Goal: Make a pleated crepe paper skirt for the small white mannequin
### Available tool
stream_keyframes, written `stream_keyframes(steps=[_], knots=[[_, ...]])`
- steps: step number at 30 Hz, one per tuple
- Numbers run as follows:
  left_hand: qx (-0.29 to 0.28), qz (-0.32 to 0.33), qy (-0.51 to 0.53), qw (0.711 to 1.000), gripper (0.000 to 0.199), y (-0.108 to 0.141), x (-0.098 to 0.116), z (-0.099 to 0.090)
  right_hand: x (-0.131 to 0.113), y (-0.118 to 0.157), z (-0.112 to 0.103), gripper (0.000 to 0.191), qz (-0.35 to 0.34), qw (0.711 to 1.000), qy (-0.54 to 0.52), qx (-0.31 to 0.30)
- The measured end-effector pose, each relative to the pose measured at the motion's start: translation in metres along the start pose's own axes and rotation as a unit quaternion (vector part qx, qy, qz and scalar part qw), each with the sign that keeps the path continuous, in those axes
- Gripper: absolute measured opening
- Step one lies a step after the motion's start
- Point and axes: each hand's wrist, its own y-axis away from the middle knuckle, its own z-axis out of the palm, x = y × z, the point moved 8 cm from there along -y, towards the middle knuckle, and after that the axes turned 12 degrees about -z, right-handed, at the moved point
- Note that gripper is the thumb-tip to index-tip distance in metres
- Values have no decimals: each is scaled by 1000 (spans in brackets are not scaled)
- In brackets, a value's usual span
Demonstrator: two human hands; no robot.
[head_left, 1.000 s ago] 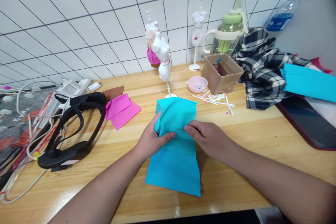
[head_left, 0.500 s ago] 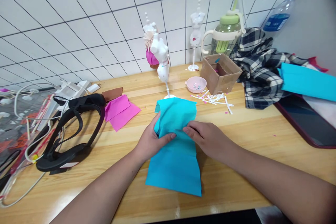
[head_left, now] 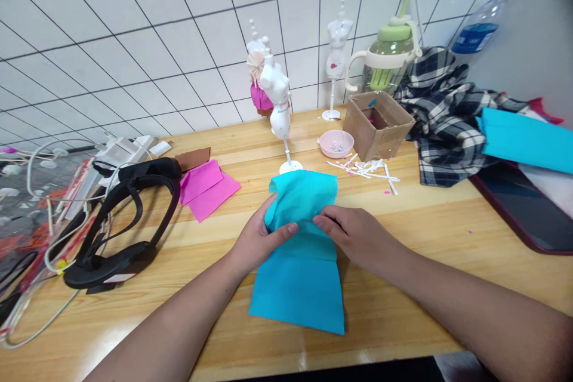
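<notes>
A blue crepe-like sheet (head_left: 295, 286) with crosswise creases is held above the table, its upper part bunched. My left hand (head_left: 264, 233) grips its left side, thumb on the front and the other fingers hidden behind. With thumb and fingers closed, my right hand (head_left: 347, 227) pinches the sheet at its right side. Just beyond the sheet's top edge stands a small white mannequin (head_left: 278, 101) on a round base.
Pink sheets (head_left: 210, 191) and a black head strap (head_left: 156, 239) lie left. Behind are a pink dish (head_left: 335, 144) of beads, a cardboard box (head_left: 380, 128), white paper strips (head_left: 369, 170) and another mannequin (head_left: 336, 54). A phone (head_left: 523, 203) lies right, below checked cloth (head_left: 447, 125).
The view has shifted slightly. Both hands keep hold of the blue sheet, whose bunched upper part has changed shape a little.
</notes>
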Motion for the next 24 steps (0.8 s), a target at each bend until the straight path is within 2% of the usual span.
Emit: stream_keyframes(steps=[4,11,18,24], knots=[[5,-21,16,1000,64,-2,-4,-2,2,0,1,41,4,1000,3,-4],[10,-7,-6,1000,58,-2,-2,-2,2,-1,1,45,-4,1000,-2,-2],[-8,-8,-6,1000,61,-1,0,4,0,-1,4,42,-4,1000,-8,-11],[1,-2,-22,1000,63,-1,1,2,-3,-1,5,40,-6,1000,-8,-13]])
